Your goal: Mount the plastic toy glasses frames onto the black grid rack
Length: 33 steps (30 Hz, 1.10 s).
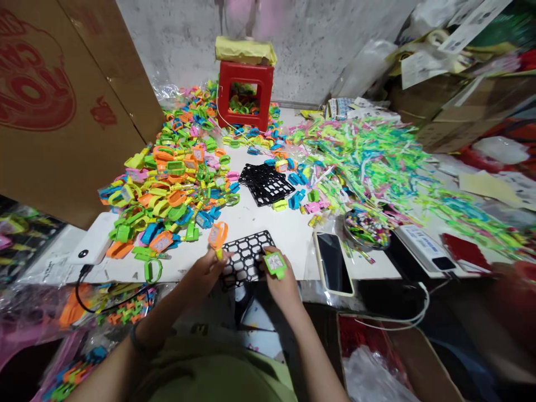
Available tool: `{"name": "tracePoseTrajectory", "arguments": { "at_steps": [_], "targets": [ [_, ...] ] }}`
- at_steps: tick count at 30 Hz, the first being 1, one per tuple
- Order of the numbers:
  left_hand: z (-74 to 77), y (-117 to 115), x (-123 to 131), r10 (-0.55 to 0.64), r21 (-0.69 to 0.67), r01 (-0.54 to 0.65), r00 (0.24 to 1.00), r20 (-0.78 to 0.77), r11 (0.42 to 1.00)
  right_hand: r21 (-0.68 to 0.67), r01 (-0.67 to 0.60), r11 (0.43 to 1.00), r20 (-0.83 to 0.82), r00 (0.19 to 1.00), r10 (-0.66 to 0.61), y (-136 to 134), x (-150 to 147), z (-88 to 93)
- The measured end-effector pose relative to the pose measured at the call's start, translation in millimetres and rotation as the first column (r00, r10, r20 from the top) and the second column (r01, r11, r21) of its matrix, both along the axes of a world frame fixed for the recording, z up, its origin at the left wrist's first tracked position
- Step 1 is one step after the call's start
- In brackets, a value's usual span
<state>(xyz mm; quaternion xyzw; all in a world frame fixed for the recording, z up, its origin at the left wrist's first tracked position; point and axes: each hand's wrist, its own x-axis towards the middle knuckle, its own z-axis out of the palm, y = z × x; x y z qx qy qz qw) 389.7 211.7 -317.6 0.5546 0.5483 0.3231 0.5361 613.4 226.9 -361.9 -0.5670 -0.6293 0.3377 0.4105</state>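
Observation:
My left hand is closed around the yellow lower end of an orange toy watch, which stands upright above the fingers. My right hand is closed with a green toy watch, its pale printed face turned up. Between the hands a black plastic grid tray with rows of holes lies at the table's front edge, the right fingertips at its right side. Further back rests a stack of black grid trays. To the left is a large heap of colourful toy watches.
A red stool stands at the back within the heap. Thin coloured strips are piled on the right. Near them are a bowl of small beads, a phone and a white power bank at left. A big carton blocks the left side.

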Motion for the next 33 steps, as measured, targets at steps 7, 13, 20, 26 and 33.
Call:
{"name": "tracePoseTrajectory", "arguments": {
  "at_steps": [7,13,20,26,33],
  "targets": [
    [-16.3,-8,1,-0.029,0.05,0.037,0.989,-0.144,0.998,0.028,-0.059,0.998,-0.106,0.992,0.062,42,-11,-13.2],
    [-8.0,20,-10,0.131,0.04,-0.14,0.975,0.177,0.989,-0.002,-0.151,0.989,-0.166,0.975,0.148,54,-10,-10.6],
    [-36.1,104,12,0.277,0.066,-0.311,0.91,0.308,0.948,0.139,-0.452,0.881,0.368,0.85,0.377,40,-15,-13.9],
    [-56.6,124,29,0.22,0.138,-0.262,0.94,0.262,0.955,0.075,-0.618,0.783,0.506,0.7,0.504,33,1,-4.5],
    [-60.8,115,26,0.159,0.277,-0.15,0.987,-0.011,0.949,0.041,-0.672,0.74,0.493,0.657,0.57,24,8,0.4]
  ]
}}
